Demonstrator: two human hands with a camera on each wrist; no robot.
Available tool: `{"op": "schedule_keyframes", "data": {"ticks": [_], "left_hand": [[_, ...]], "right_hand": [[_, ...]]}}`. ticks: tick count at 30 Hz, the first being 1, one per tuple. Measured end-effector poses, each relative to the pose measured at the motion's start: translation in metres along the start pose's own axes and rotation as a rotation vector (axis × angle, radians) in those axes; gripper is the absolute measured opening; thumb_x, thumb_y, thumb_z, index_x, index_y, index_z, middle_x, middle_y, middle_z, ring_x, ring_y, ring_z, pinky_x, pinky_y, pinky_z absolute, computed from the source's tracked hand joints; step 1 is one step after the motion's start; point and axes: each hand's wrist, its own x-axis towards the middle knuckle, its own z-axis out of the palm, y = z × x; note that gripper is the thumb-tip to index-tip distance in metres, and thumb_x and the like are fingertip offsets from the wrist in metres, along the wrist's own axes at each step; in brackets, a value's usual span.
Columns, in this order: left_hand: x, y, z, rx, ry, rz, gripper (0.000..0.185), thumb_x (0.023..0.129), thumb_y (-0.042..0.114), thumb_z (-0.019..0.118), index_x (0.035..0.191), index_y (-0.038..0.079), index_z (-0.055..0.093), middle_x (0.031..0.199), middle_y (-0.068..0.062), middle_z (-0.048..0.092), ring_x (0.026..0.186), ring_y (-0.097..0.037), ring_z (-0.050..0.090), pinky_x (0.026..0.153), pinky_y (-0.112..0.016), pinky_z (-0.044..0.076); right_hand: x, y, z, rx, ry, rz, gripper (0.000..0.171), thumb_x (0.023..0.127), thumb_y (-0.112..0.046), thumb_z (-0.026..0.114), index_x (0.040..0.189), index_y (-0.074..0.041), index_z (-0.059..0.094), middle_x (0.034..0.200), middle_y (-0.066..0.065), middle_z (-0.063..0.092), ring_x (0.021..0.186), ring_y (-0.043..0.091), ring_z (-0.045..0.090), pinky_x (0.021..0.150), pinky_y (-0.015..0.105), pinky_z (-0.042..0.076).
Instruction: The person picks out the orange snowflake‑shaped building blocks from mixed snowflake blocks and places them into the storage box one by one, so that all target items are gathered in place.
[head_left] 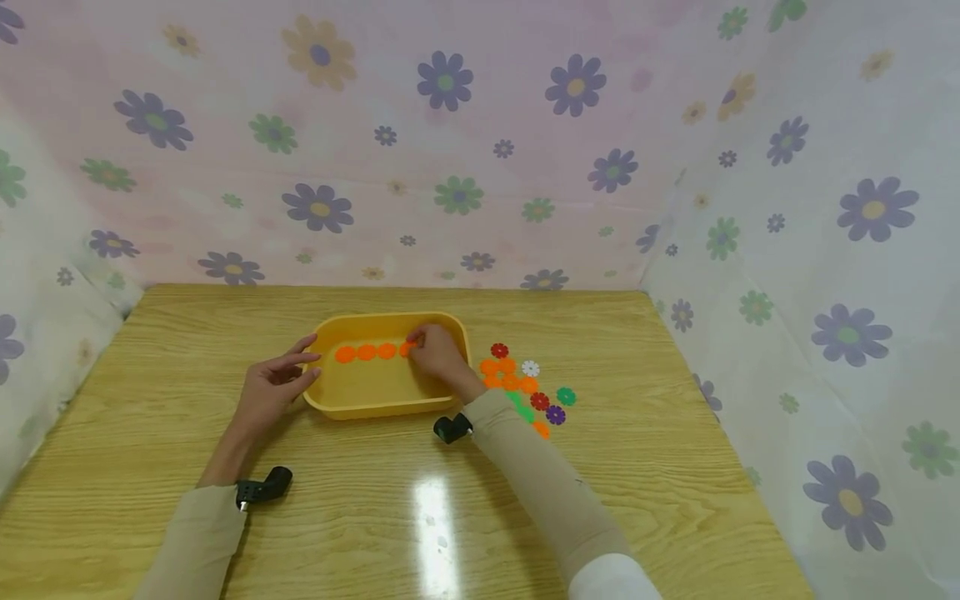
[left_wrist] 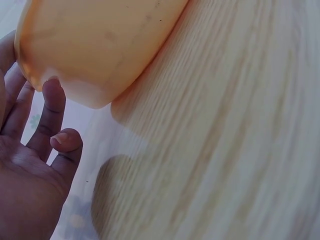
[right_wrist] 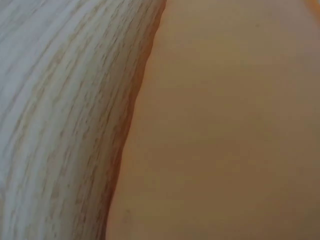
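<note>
A yellow plastic tray [head_left: 386, 411] lies on the table. On its floor is a row of orange snowflake discs [head_left: 366, 352]. My right hand [head_left: 438, 354] reaches into the tray from the right and pinches the orange disc [head_left: 405, 349] at the row's right end; its fingertips partly cover that disc. My left hand [head_left: 272, 383] is at the tray's left end, its spread, loosely bent fingers touching the rim. In the left wrist view the nearer fingers [left_wrist: 52, 107] stand beside the tray wall [left_wrist: 95, 60]. The right wrist view shows only the tray's outer wall [right_wrist: 215, 130] and table.
Right of the tray lies a loose group of snowflake discs: several orange [head_left: 510, 382], green [head_left: 519, 407], red [head_left: 539, 401], one white [head_left: 530, 367], one purple [head_left: 556, 414]. The wooden table [head_left: 337, 517] meets flower-printed cloth [head_left: 480, 167] at the back and sides.
</note>
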Motion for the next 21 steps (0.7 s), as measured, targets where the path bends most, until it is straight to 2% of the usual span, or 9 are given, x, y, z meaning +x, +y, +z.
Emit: {"op": "schedule_keyframes", "data": {"ticks": [5, 10, 17, 21], "left_hand": [[0.0005, 0.0006, -0.0002, -0.001, 0.009, 0.01, 0.031, 0.096, 0.001, 0.068, 0.119, -0.02, 0.063, 0.146, 0.0, 0.059, 0.132, 0.001, 0.054, 0.085, -0.011, 0.048], [0.0012, -0.0004, 0.0001, -0.002, 0.01, 0.01, 0.03, 0.096, 0.0, 0.068, 0.119, -0.019, 0.063, 0.145, 0.0, 0.06, 0.13, 0.004, 0.054, 0.083, -0.011, 0.048], [-0.0004, 0.0014, 0.0003, -0.018, 0.007, 0.009, 0.03, 0.096, -0.001, 0.067, 0.119, -0.02, 0.063, 0.144, 0.008, 0.061, 0.128, 0.009, 0.052, 0.085, -0.01, 0.047], [0.0, 0.0011, 0.001, -0.022, 0.003, 0.01, 0.03, 0.096, -0.001, 0.067, 0.119, -0.02, 0.063, 0.144, 0.007, 0.061, 0.129, 0.009, 0.052, 0.085, -0.01, 0.047]], "right_hand": [[0.0018, -0.0004, 0.0017, -0.02, 0.022, -0.032, 0.019, 0.095, -0.006, 0.066, 0.113, 0.0, 0.073, 0.11, 0.014, 0.072, 0.088, 0.02, 0.062, 0.078, 0.028, 0.051], [0.0026, -0.0006, 0.0016, -0.023, 0.024, -0.025, 0.018, 0.094, -0.006, 0.068, 0.111, -0.001, 0.073, 0.106, 0.014, 0.073, 0.085, 0.02, 0.062, 0.075, 0.027, 0.05], [0.0051, -0.0003, 0.001, 0.019, -0.006, 0.027, 0.017, 0.095, -0.01, 0.072, 0.11, -0.002, 0.074, 0.107, 0.014, 0.071, 0.091, 0.021, 0.063, 0.078, 0.027, 0.05], [0.0059, 0.0014, 0.0004, 0.031, -0.011, 0.042, 0.015, 0.095, -0.012, 0.073, 0.108, -0.004, 0.074, 0.104, 0.012, 0.07, 0.086, 0.018, 0.061, 0.073, 0.025, 0.048]]}}
